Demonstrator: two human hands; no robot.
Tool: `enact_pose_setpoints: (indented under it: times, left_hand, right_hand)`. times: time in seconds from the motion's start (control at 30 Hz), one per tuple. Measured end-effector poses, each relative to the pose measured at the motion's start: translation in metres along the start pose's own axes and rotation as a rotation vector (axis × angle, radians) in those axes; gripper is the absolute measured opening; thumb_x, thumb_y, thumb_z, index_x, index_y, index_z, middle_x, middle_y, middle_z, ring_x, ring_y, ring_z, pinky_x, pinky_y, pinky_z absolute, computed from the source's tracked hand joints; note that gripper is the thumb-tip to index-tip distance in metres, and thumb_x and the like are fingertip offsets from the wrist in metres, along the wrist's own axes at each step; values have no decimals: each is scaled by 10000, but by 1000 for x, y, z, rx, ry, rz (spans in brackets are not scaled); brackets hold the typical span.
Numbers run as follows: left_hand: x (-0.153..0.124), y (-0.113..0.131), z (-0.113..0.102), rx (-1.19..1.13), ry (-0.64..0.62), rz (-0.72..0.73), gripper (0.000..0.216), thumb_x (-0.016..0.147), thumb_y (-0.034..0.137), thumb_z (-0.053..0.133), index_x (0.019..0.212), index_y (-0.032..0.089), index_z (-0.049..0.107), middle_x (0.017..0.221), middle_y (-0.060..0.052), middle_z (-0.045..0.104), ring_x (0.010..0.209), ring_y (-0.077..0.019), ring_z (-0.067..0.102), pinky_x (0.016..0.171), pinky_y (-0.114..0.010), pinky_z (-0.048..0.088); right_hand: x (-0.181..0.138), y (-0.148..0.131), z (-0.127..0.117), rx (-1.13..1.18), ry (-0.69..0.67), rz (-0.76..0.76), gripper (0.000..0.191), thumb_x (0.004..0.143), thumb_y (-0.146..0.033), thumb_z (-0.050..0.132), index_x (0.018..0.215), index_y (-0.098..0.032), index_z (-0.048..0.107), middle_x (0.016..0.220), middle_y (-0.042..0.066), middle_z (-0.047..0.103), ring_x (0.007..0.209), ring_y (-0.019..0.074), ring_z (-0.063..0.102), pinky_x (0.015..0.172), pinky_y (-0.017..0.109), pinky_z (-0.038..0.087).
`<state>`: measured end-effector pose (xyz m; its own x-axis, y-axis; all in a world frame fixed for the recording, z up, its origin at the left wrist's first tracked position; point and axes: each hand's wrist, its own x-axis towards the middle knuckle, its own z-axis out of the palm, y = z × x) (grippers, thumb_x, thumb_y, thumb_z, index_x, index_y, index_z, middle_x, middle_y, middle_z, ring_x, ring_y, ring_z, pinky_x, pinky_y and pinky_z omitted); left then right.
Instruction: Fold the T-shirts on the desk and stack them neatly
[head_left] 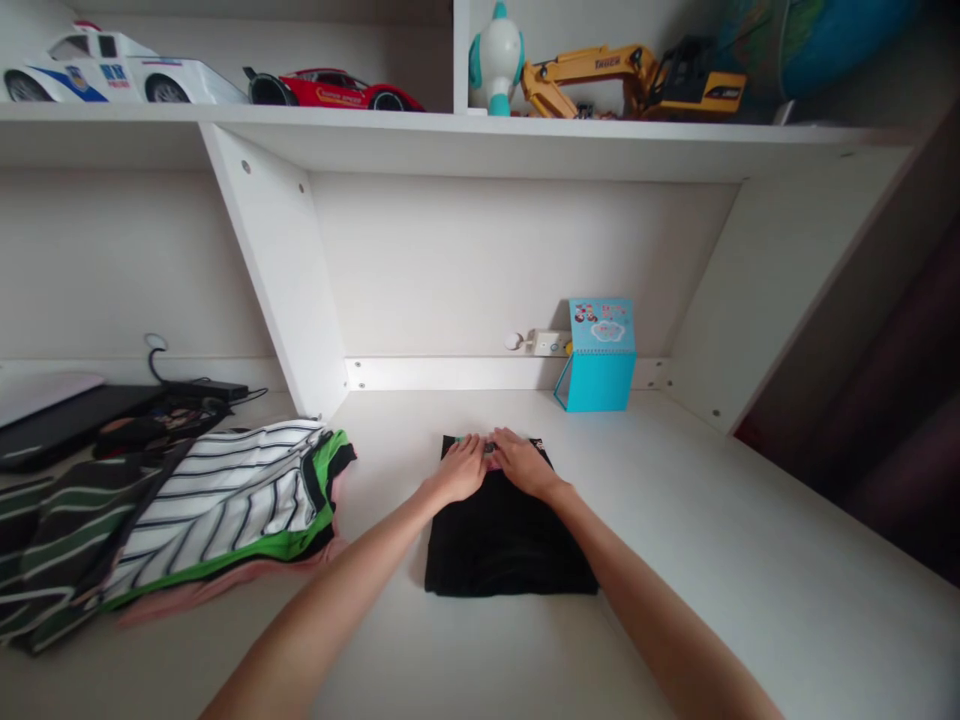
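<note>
A black folded garment point(510, 545) lies on the white desk in front of me, roughly squared, with its wide edge towards me. My left hand point(462, 470) rests on the upper left of it, fingers stretched out and pointing inward. On the upper right lies my right hand point(523, 464), its fingers also extended and almost meeting those of the left. Between the fingertips a small dark and pinkish patch shows at the garment's far edge. Both palms cover part of that edge, and the fingertips' undersides are hidden.
To the left lies a pile of clothes point(225, 500), striped, green and pink, beside a dark flat device point(67, 430) with cables. A blue desk calendar point(600, 380) stands at the back near a wall socket point(550, 343). Toy vehicles point(330, 90) line the overhead shelf point(525, 150).
</note>
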<state>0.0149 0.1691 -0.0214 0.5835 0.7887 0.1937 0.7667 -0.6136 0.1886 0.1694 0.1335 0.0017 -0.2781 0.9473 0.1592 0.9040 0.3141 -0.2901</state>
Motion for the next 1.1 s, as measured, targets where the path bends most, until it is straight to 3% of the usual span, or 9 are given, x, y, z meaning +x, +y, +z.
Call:
enact_pose_setpoints:
  times: [0.2, 0.3, 0.43, 0.53, 0.63, 0.73, 0.83, 1.0, 1.1]
  left_hand:
    - [-15, -25, 11, -15, -40, -246, 763, 820, 646, 226, 1390, 139, 201, 1457, -116, 122, 1329, -309, 78, 1036, -500, 145]
    - [-17, -30, 8, -51, -25, -253, 700, 846, 607, 208, 1387, 164, 207, 1454, -96, 158, 1330, -295, 89, 1039, -496, 129]
    - [-19, -38, 10, -146, 117, -203, 482, 912, 399, 222, 1318, 170, 344, 1359, -94, 382, 1279, -232, 281, 1039, -404, 214]
    - [-22, -46, 8, -239, 229, -159, 386, 874, 258, 340, 1228, 149, 449, 1224, -106, 504, 1158, -194, 437, 989, -327, 317]
    - [-24, -53, -3, -285, 252, -157, 411, 784, 174, 459, 1193, 170, 490, 1124, -90, 554, 1064, -197, 503, 948, -326, 362]
    - [-33, -56, -24, -302, 163, -153, 512, 689, 93, 501, 1193, 189, 503, 1075, -70, 576, 996, -194, 541, 908, -298, 385]
    - [-55, -51, -47, -325, 24, -122, 510, 659, 96, 520, 1155, 214, 527, 1075, -43, 592, 985, -198, 550, 852, -272, 408]
    - [-113, 5, -72, -486, -347, -61, 459, 764, 351, 535, 1194, 192, 507, 938, -37, 646, 746, -167, 607, 665, -243, 456]
    - [-129, 50, -82, -627, -597, 201, 499, 800, 341, 525, 1275, 214, 442, 900, -29, 658, 705, -130, 608, 628, -201, 452]
  right_hand:
    - [-3, 12, 33, -66, -24, 178, 596, 888, -492, 214, 1399, -184, 202, 1448, 67, 187, 1328, 239, 115, 1034, 493, 113]
    - [-2, 15, 28, -98, -100, 297, 674, 872, -552, 171, 1412, -152, 122, 1463, 81, 112, 1335, 224, 52, 1028, 489, 123]
    - [-14, 5, 3, -98, -138, 322, 710, 854, -581, 223, 1406, -144, 142, 1447, 145, 142, 1324, 276, 85, 999, 523, 149]
    - [-49, -20, -19, -27, -133, 156, 681, 808, -585, 378, 1338, -162, 321, 1331, 168, 337, 1232, 301, 288, 971, 470, 240]
    - [-93, -49, -32, 99, -239, -199, 570, 766, -511, 514, 1254, -230, 423, 1173, 99, 453, 1083, 236, 429, 899, 348, 351]
    - [-116, -57, -36, 53, -298, -392, 340, 784, -240, 516, 1123, -259, 507, 1093, 50, 497, 1011, 193, 469, 866, 321, 365]
    - [-106, -29, -36, -115, -287, -398, 358, 709, -2, 429, 953, -226, 564, 1013, 32, 559, 956, 164, 510, 868, 330, 355]
    - [-43, 38, -39, -461, -62, -28, 463, 725, 31, 383, 1066, -213, 580, 1311, 88, 433, 1245, 268, 309, 987, 495, 215]
    - [-9, 46, -42, -474, 27, 126, 490, 765, -4, 348, 1198, -163, 513, 1404, 126, 287, 1297, 313, 196, 988, 564, 161]
